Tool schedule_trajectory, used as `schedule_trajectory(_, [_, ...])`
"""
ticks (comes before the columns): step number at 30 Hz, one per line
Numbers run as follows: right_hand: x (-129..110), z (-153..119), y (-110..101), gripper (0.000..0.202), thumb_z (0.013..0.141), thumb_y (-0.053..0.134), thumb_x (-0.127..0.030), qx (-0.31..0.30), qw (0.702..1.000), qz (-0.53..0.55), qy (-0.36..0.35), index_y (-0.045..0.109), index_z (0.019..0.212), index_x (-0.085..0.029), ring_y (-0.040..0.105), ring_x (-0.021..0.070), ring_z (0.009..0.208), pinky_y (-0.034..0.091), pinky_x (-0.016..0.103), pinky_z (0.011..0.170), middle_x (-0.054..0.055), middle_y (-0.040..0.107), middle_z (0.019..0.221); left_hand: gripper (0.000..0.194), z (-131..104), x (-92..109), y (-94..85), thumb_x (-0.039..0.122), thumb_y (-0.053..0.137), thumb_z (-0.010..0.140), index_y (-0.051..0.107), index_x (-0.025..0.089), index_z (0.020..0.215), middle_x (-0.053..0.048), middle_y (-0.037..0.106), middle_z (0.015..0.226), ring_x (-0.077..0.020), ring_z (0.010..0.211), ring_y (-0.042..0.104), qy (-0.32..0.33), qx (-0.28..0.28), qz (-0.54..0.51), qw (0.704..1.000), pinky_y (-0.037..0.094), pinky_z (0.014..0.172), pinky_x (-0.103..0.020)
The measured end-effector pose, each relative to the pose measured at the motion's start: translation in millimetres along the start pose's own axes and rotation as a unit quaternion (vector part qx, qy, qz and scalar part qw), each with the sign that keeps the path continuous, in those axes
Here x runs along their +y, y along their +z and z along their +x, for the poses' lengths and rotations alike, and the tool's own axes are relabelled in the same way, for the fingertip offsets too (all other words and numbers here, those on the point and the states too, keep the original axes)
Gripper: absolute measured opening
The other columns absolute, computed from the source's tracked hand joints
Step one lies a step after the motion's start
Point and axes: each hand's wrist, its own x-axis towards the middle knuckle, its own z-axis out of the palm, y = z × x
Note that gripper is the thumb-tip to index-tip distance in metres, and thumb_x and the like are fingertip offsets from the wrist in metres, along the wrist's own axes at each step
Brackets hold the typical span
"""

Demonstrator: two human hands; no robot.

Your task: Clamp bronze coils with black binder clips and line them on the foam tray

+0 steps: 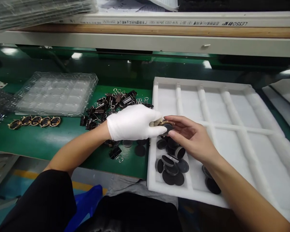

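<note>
My left hand (135, 124), in a white glove, pinches a gold-rimmed round piece (162, 123) between thumb and fingers. A dark round disc (168, 127) lies against that piece. From the other side my bare right hand (192, 135) closes its thumb and fingertips on the disc. Fingers partly hide both things, so I cannot tell how they are joined. Below the hands, several dark round discs (170, 169) are heaped in a compartment of the white foam tray (169, 190). Black binder clips (103, 108) lie in a pile beyond my left wrist.
A row of gold-rimmed round pieces (36, 120) lies on the green table (70, 137) at the left. Behind it sits a clear plastic tray (55, 91). One binder clip (115, 153) is near the front edge. A shelf edge (145, 40) spans the back.
</note>
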Motion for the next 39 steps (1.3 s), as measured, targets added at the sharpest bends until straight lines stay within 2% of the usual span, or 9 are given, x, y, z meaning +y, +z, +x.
schedule_trajectory(5, [0.6, -1.4, -3.5, 0.019, 0.088, 0.083, -0.035, -0.011, 0.999, -0.013, 0.028, 0.081, 0.105, -0.026, 0.077, 0.0200, 0.093, 0.066, 0.031, 0.083, 0.006, 0.080, 0.104, 0.041, -1.7, 1.8, -15.2, 0.052, 0.053, 0.099, 0.067, 0.020, 0.076, 0.002, 0.063, 0.063, -0.0120, 0.052, 0.052, -0.021, -0.102, 0.022, 0.994, 0.026, 0.053, -0.028])
schedule_trajectory(9, [2.8, 2.7, -4.6, 0.021, 0.089, 0.083, -0.040, 0.046, 0.995, 0.065, 0.059, 0.078, 0.101, -0.024, 0.073, 0.0151, 0.083, 0.061, 0.026, 0.073, 0.005, 0.079, 0.096, 0.058, -11.3, 5.2, -18.7, 0.060, 0.042, 0.102, 0.067, 0.018, 0.071, -0.006, 0.063, 0.060, -0.0208, 0.057, 0.062, -0.067, -0.143, 0.177, 0.972, 0.028, 0.053, -0.029])
schedule_trajectory(13, [2.0, 7.1, -4.6, 0.028, 0.084, 0.087, -0.043, 0.085, 0.979, 0.160, 0.091, 0.076, 0.100, -0.023, 0.069, 0.0133, 0.082, 0.056, 0.023, 0.069, 0.004, 0.076, 0.098, 0.039, -17.2, 17.0, -2.8, 0.041, 0.053, 0.099, 0.074, 0.013, 0.083, -0.014, 0.070, 0.071, -0.0318, 0.071, 0.073, -0.093, -0.192, 0.258, 0.942, 0.041, 0.057, -0.032])
schedule_trajectory(17, [1.4, 7.7, -4.7, 0.032, 0.081, 0.089, -0.043, 0.085, 0.974, 0.181, 0.103, 0.074, 0.099, -0.022, 0.069, 0.0142, 0.084, 0.054, 0.024, 0.070, 0.003, 0.075, 0.096, 0.016, -11.7, 25.6, 8.6, 0.010, 0.061, 0.086, 0.076, 0.011, 0.081, -0.016, 0.072, 0.074, -0.0311, 0.076, 0.075, -0.121, -0.241, 0.254, 0.929, 0.048, 0.062, -0.034])
schedule_trajectory(20, [1.9, 6.9, -4.3, 0.032, 0.083, 0.087, -0.045, 0.068, 0.975, 0.185, 0.101, 0.071, 0.100, -0.022, 0.067, 0.0142, 0.082, 0.051, 0.025, 0.069, 0.003, 0.074, 0.094, 0.019, -7.7, 26.1, 9.4, 0.001, 0.061, 0.079, 0.077, 0.011, 0.081, -0.016, 0.073, 0.075, -0.0317, 0.079, 0.076, -0.132, -0.264, 0.252, 0.922, 0.050, 0.064, -0.035])
schedule_trajectory(28, [2.8, 9.0, -1.7, 0.031, 0.087, 0.084, -0.044, 0.045, 0.971, 0.216, 0.090, 0.068, 0.101, -0.022, 0.063, 0.0156, 0.086, 0.048, 0.026, 0.067, 0.007, 0.073, 0.105, 0.013, -8.4, 23.4, 18.1, 0.003, 0.069, 0.077, 0.075, 0.012, 0.071, -0.015, 0.070, 0.068, -0.0292, 0.075, 0.075, -0.123, -0.248, 0.249, 0.928, 0.052, 0.068, -0.034])
schedule_trajectory(34, [-0.7, 6.5, -6.6, 0.023, 0.093, 0.078, -0.041, -0.011, 0.976, 0.209, 0.068, 0.069, 0.103, -0.023, 0.063, 0.0112, 0.080, 0.048, 0.026, 0.068, 0.010, 0.068, 0.130, 0.018, -11.3, 19.2, -6.2, 0.002, 0.061, 0.077, 0.073, 0.014, 0.074, -0.012, 0.072, 0.069, -0.0300, 0.068, 0.073, -0.084, -0.246, 0.273, 0.926, 0.040, 0.055, -0.032])
schedule_trajectory(36, [-1.7, 4.9, -7.8, 0.021, 0.095, 0.076, -0.040, -0.045, 0.976, 0.206, 0.057, 0.069, 0.103, -0.022, 0.063, 0.0104, 0.078, 0.047, 0.026, 0.067, 0.012, 0.065, 0.138, 0.017, -13.0, 10.9, -14.1, 0.011, 0.059, 0.084, 0.072, 0.017, 0.073, -0.010, 0.071, 0.069, -0.0273, 0.065, 0.069, -0.068, -0.208, 0.272, 0.937, 0.033, 0.054, -0.031])
schedule_trajectory(39, [-0.7, 3.2, -8.1, 0.018, 0.097, 0.074, -0.037, -0.094, 0.971, 0.216, 0.045, 0.067, 0.102, -0.022, 0.063, 0.0097, 0.075, 0.046, 0.026, 0.066, 0.013, 0.064, 0.136, 0.034, -14.4, -5.0, -19.2, 0.029, 0.049, 0.097, 0.063, 0.020, 0.068, -0.005, 0.064, 0.063, -0.0189, 0.058, 0.058, -0.037, -0.107, 0.234, 0.966, 0.021, 0.057, -0.031])
